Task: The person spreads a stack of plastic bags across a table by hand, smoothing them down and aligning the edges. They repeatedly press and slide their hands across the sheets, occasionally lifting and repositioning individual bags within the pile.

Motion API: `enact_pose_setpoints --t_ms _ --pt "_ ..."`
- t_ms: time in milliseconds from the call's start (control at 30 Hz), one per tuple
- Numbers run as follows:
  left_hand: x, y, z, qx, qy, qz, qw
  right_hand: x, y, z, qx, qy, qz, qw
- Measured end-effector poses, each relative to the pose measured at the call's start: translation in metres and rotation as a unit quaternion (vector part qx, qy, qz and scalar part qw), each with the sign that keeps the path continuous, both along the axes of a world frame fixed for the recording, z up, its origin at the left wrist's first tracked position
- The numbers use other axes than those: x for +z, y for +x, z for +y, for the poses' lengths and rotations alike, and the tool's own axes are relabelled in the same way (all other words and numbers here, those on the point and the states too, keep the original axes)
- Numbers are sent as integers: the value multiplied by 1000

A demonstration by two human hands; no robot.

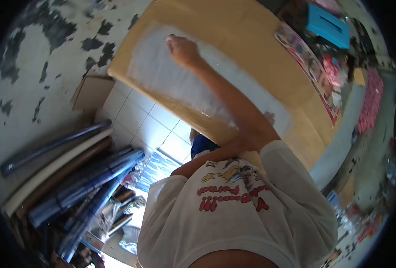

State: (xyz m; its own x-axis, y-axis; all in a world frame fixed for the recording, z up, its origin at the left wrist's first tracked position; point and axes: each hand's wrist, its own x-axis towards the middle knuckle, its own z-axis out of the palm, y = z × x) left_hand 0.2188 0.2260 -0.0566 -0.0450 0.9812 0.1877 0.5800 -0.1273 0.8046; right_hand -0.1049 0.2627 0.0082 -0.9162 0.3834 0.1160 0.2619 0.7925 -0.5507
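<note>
The whitish sheet in front of me looks thin, cloudy and rectangular, with soft-looking edges and a few small glints. It lies flat on the brown-covered counter, close to the edge nearest my body. Its long axis slants across my view from upper left to lower right, roughly along that near edge; I see no marking that gives it a front. My right hand is at its upper-left end, its grip closed with the fingers curled in, though I can't tell if it pinches anything. My left hand is at the lower-right end, blurred and partly behind my right arm, so I can't tell how open that grip is or what it holds.
</note>
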Motion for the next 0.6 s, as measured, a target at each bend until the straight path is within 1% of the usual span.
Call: enact_pose_setpoints --t_ms 33,100,133,233,267,367,433,467,500,533,567,600 --pt "-1 -2 2 18 14 68 997 1 12 6 -16 34 14 999" --pt "6 -5 6 9 0 142 990 4 25 -1 -25 90 47 995" --pt "11 -7 1 8 -14 179 984 7 30 0 1 60 4 998" --pt "16 -15 -7 20 -16 151 988 18 36 0 87 52 46 994" --pt "18 -13 -5 24 -12 140 990 13 34 -4 77 61 12 995" --pt "21 -6 -2 26 -15 114 993 -1 24 -1 72 87 -14 993" --pt "17 -4 0 28 -40 108 993 12 19 3 83 2 -82 993" --pt "16 -4 1 17 -22 -28 999 19 17 4 90 -41 -119 988" --pt "15 0 -1 6 -3 -166 986 24 17 4 111 -67 -161 978" --pt "16 4 -2 -6 17 -301 954 28 15 6 131 -93 -202 966" --pt "16 6 -4 -19 39 -428 903 32 12 9 148 -117 -242 952" --pt "15 8 -4 -34 62 -547 834 34 9 13 175 -135 -263 939"
